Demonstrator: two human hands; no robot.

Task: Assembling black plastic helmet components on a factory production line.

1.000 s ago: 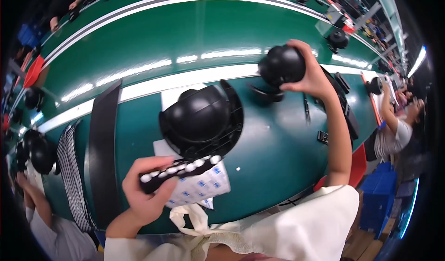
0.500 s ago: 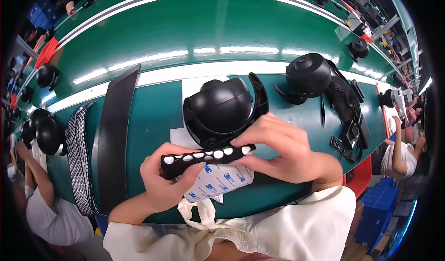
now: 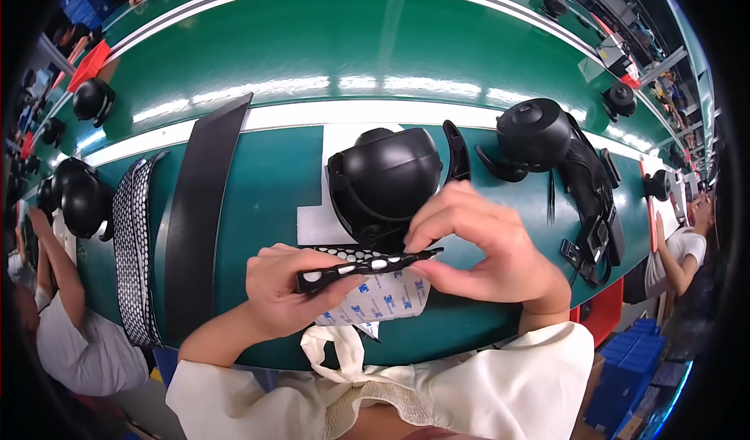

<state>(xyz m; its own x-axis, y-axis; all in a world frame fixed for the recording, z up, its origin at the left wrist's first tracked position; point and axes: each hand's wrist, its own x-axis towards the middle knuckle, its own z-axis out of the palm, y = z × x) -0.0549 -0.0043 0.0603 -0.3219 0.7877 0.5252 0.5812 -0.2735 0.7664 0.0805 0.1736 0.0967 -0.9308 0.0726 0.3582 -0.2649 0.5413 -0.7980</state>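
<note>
In front of me a black strip with white dots [image 3: 380, 264] is held level between my two hands. My left hand [image 3: 283, 290] is closed round its left end, thumb below and fingers above. The thumb and fingertips of my right hand [image 3: 488, 249] pinch its right end. Below the strip hangs a white backing paper with blue print [image 3: 391, 302]; how it joins the strip I cannot make out. Just beyond my hands stands a glossy black rounded device [image 3: 394, 178], with a curved black arm [image 3: 456, 153] at its right. A pale sheet [image 3: 316, 225] lies under the device.
To the left lie a long black flat panel [image 3: 195, 221] and a stack of dotted strips [image 3: 134, 252]. Another black round device [image 3: 533, 134], black straps with buckles [image 3: 590, 198] and tweezers [image 3: 551, 198] are at the right. People sit at both sides; blue crates [image 3: 625, 370] stand lower right.
The dotted strip has tipped, so its dotted edge looks narrower and another dotted face shows behind it. My right hand's fingers have shifted at its end. The whole view has moved slightly.
</note>
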